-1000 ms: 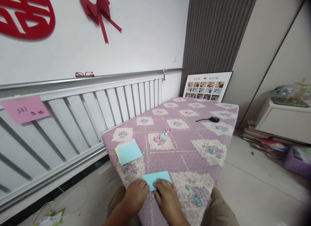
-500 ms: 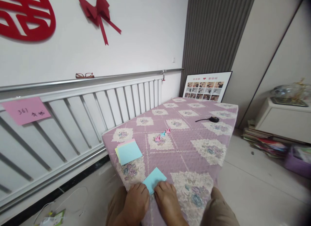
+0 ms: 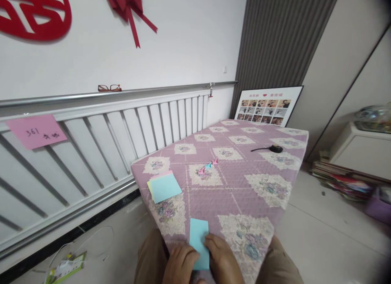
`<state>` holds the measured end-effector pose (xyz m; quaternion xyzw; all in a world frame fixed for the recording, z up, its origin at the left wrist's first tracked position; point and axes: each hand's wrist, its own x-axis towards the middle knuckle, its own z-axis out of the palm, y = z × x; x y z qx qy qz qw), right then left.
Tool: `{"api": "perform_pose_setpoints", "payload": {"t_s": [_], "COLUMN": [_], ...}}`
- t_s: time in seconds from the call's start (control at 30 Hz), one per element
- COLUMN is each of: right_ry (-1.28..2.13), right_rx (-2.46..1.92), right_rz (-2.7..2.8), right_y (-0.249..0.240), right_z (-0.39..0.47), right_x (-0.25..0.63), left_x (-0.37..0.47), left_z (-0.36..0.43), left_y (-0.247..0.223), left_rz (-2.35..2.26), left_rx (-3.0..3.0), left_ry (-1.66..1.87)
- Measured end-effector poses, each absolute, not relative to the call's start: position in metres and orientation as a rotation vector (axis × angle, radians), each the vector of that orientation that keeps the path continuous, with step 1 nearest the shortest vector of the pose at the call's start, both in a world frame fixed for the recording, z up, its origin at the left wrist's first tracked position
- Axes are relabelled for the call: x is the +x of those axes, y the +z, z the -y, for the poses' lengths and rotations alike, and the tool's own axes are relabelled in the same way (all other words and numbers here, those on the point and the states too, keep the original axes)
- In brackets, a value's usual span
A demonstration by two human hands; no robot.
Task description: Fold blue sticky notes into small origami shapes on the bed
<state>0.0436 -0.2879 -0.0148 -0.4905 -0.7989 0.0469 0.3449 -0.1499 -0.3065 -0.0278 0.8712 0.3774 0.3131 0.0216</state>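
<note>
A light blue paper (image 3: 199,235), a narrow upright rectangle, lies on the near end of the cloth-covered table (image 3: 214,200). My left hand (image 3: 181,264) has its curled fingers on the paper's lower left edge. On the right edge, the fingers of my right hand (image 3: 222,255) are bent against the paper, with the thumb hidden. Further left lies a stack of square sheets (image 3: 166,187), blue on top with pink and yellow edges showing. Beyond it sit small folded pink and blue pieces (image 3: 208,166) in a short row.
A black round object with a strap (image 3: 275,148) lies on the table's far right part. A white radiator (image 3: 146,129) runs along the left side. A photo board (image 3: 269,106) leans behind the table.
The blue paper has turned from a slanted position to a narrow upright one and sits closer to me. Both hands have shifted with it, and the view has tilted slightly.
</note>
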Motion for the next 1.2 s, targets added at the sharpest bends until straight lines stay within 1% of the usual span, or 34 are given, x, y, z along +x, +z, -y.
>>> {"api": "perform_pose_setpoints", "payload": {"t_s": [0.17, 0.43, 0.57, 0.8, 0.97, 1.2], "right_ry": [0.204, 0.287, 0.338, 0.291, 0.248, 0.244], "right_rx": [-1.226, -1.202, -1.262, -1.458, -1.519, -1.599], "right_rz": [2.055, 2.201, 2.226, 2.179, 2.141, 2.094], "right_y": [-0.011, -0.006, -0.005, -0.008, -0.006, -0.003], "right_z": [0.298, 0.31, 0.315, 0.315, 0.312, 0.311], "right_x": [0.062, 0.071, 0.072, 0.072, 0.07, 0.067], "left_x": [-0.162, -0.14, -0.134, -0.134, -0.133, -0.128], "left_z": [0.31, 0.312, 0.312, 0.313, 0.311, 0.309], "left_y": [-0.031, -0.012, -0.006, -0.011, -0.017, -0.014], "left_rz": [-1.271, -1.395, -1.431, -1.531, -1.695, -1.738], "left_rx": [2.659, 2.417, 2.349, 2.22, 2.148, 2.15], "left_ry": [0.943, 0.755, 0.717, 0.756, 0.719, 0.623]}}
